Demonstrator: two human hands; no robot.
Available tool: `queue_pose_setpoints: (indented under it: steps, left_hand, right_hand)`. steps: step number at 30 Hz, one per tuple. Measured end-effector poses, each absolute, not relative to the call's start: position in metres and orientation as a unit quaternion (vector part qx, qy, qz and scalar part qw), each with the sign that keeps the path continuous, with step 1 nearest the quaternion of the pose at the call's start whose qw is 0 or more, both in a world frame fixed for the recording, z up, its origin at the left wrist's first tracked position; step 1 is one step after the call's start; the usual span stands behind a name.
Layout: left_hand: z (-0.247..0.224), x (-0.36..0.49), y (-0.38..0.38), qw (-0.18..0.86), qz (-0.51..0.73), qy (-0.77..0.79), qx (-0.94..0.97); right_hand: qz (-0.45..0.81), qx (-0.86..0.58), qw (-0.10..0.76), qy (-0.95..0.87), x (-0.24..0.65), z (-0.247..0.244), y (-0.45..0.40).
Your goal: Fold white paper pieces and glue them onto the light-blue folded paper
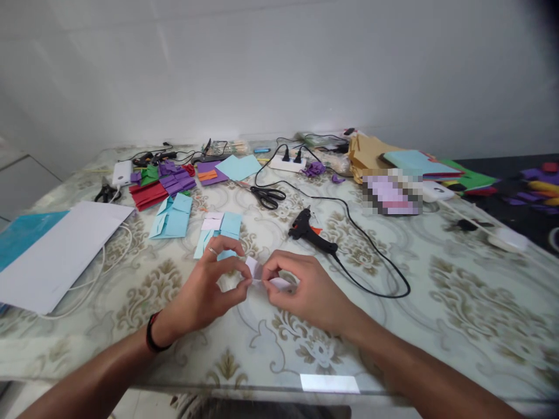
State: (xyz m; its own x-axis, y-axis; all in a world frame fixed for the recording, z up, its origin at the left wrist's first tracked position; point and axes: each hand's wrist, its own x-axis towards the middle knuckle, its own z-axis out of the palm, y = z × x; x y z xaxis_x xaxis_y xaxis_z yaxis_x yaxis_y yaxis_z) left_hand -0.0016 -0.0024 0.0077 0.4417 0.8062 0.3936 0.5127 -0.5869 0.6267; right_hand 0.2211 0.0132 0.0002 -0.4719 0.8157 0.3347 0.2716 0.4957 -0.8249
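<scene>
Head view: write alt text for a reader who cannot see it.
A person's left hand and right hand pinch a small pale paper over a floral-patterned table. Beyond them lie a black glue gun, scissors, folded light-blue papers and a white power strip.

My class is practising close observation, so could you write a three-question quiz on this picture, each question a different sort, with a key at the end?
1. Multiple choice: What are the left hand and right hand both pinching?
A) scissors
B) paper
C) a cable

2. True or false: The glue gun lies on the table, held by neither hand.

3. Count: How many black plugs stand in the white power strip?

Key: 1. B. 2. True. 3. Two.
</scene>
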Motion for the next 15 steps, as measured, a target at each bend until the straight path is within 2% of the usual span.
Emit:
queue_pose_setpoints:
  steps: [6,15]
  left_hand:
    - [0.0024,0.0024,-0.0079,0.229,0.356,0.393,0.817]
    - [0.0048,0.0053,-0.0134,0.198,0.371,0.383,0.822]
  right_hand:
    - [0.352,-0.32,0.386,-0.79,0.2157,-0.0047,0.0094]
    - [0.308,-0.279,0.398,-0.818,0.2219,-0.0045,0.0129]
